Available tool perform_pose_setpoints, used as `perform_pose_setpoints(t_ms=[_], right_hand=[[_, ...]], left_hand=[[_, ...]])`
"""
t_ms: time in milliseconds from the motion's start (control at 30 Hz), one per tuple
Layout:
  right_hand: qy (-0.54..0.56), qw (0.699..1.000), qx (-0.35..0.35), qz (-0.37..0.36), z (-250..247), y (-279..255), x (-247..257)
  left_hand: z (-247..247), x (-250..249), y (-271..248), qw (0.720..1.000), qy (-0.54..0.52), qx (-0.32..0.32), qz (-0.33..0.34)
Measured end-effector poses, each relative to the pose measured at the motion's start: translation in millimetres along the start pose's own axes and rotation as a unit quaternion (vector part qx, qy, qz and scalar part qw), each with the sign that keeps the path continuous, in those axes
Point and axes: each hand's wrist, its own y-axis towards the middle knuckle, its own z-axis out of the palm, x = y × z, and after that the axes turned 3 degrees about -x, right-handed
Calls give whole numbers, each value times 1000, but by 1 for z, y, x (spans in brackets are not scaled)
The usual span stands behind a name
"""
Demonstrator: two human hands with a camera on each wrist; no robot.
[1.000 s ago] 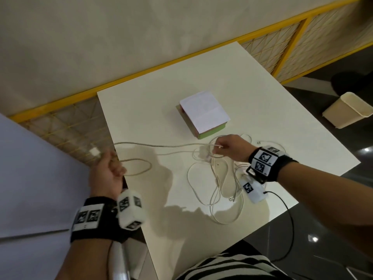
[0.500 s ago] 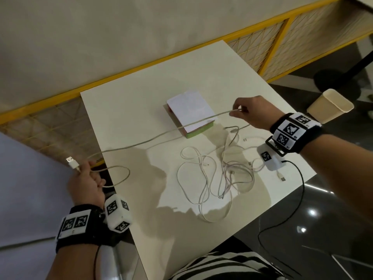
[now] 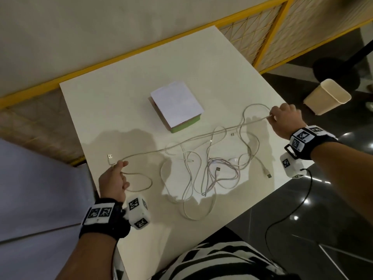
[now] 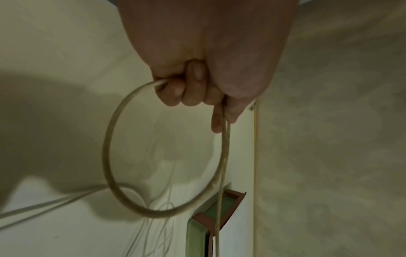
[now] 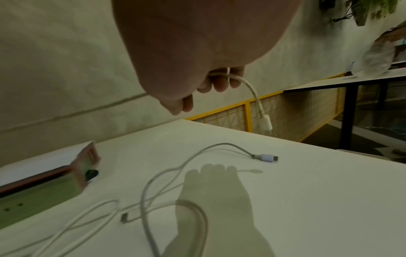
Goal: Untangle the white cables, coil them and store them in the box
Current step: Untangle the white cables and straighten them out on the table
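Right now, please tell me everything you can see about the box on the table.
The box is flat and rectangular, with green sides and a reddish-brown rim, apparently cardboard. A white sheet or lid covers its top, so nothing inside shows. It lies flat near the middle of the white table, beyond the tangled white cables. Neither hand touches it, and no cable appears to lie on it.

I see white cables on a white surface, a box with green sides and white lid, yellow railing, a cream bin, black-and-white striped clothing.
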Motion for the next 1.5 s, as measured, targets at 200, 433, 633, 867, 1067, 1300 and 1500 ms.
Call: perform_pose_setpoints(t_ms=[200,433,633,867,1067,1300,1500], right_hand=[[39,995,70,54,15,6,-34],[160,961,209,90,43,-27,-29],[207,941,269,22,59,-93,19],[238,947,163,139,80,-119,19],[188,938,176,231,97,-124,11],[377,897,7,231,26,-112,12],[522,852,34,21,-83,-92,64]], left_hand=[[-13,10,3,999,27,-24,-14],[-16,23,-8,990,126,-69,-8],[-27,28,-4,984,148,-99,-13],[-38,18,1,973,194,-126,-14],[-41,8,5,995,24,-85,40],[-24,-36,-14,990,-102,48,83],[7,-67,-38,975,-124,138,122]])
